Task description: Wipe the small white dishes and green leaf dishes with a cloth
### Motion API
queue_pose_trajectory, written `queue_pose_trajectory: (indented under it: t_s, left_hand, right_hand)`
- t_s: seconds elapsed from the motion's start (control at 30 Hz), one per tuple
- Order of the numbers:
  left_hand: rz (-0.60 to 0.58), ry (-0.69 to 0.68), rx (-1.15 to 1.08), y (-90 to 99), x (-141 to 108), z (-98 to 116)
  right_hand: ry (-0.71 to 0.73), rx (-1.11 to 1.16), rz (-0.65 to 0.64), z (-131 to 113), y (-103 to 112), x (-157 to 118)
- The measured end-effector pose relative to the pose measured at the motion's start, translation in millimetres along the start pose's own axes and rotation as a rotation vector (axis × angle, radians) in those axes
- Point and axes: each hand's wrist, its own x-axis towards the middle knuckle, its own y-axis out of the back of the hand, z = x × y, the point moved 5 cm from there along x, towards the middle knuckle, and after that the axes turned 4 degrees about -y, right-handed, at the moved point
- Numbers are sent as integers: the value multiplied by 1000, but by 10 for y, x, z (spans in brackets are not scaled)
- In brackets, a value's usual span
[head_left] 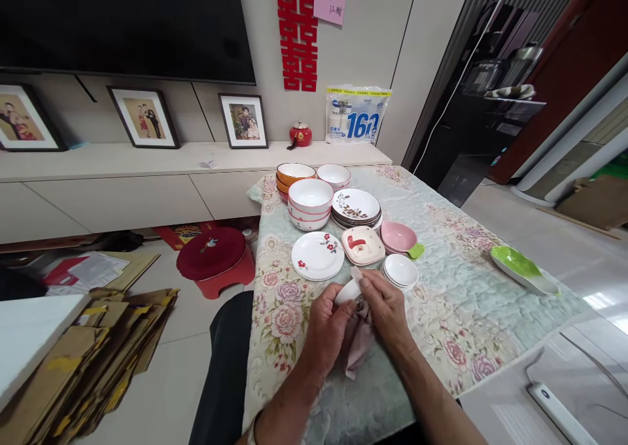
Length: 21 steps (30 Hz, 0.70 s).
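Near the front of the flowered table, my left hand [330,324] is closed around a small white piece [349,292], perhaps a spoon; its full shape is hidden by my fingers. My right hand [387,307] pinches the upper end of the same piece along with a pinkish cloth [359,340], which hangs down between my hands. Just beyond my hands sit white plates with red flowers [318,256], a squarish patterned dish [363,245] and a stack of small white dishes [401,271].
Stacked bowls [311,196], brown-flowered plates [356,205] and pink bowls [398,235] stand farther back. A green leaf-shaped dish [523,266] lies at the right. A red stool [216,255] and flattened cardboard [98,353] are on the floor at left.
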Motion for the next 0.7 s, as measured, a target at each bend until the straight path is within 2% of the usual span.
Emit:
queue_pose_trajectory:
  t_s: [0.07, 0.1, 0.17, 0.27, 0.37, 0.43, 0.57, 0.63, 0.7]
  left_hand:
    - [-5, 13, -150, -19, 0, -37]
    - [0, 13, -209, -24, 1, -49]
    - [17, 6, -228, -18, 6, -51]
    - [49, 1, -46, 22, 8, -18]
    - [61, 0, 58, 48, 3, 14]
    - [49, 3, -5, 31, -3, 12]
    - [26, 46, -338, -56, -13, -3]
    - [8, 81, -449, -97, -15, 10]
    - [-15, 113, -475, -118, -15, 28]
  right_hand:
    - [-112, 44, 38, 88, 30, 8]
    - [-122, 43, 48, 105, 37, 8]
    - [-45, -2, 54, 73, 33, -1]
    - [139, -99, -3, -41, -26, -32]
    - [173, -102, -63, -84, -70, -38]
    - [55, -21, -34, -35, -44, -11]
    - [-315, 296, 5, 139, -18, 4]
    - [-408, 434, 2, 173, -30, -10]
    - [-438, 482, 18, 186, -23, -21]
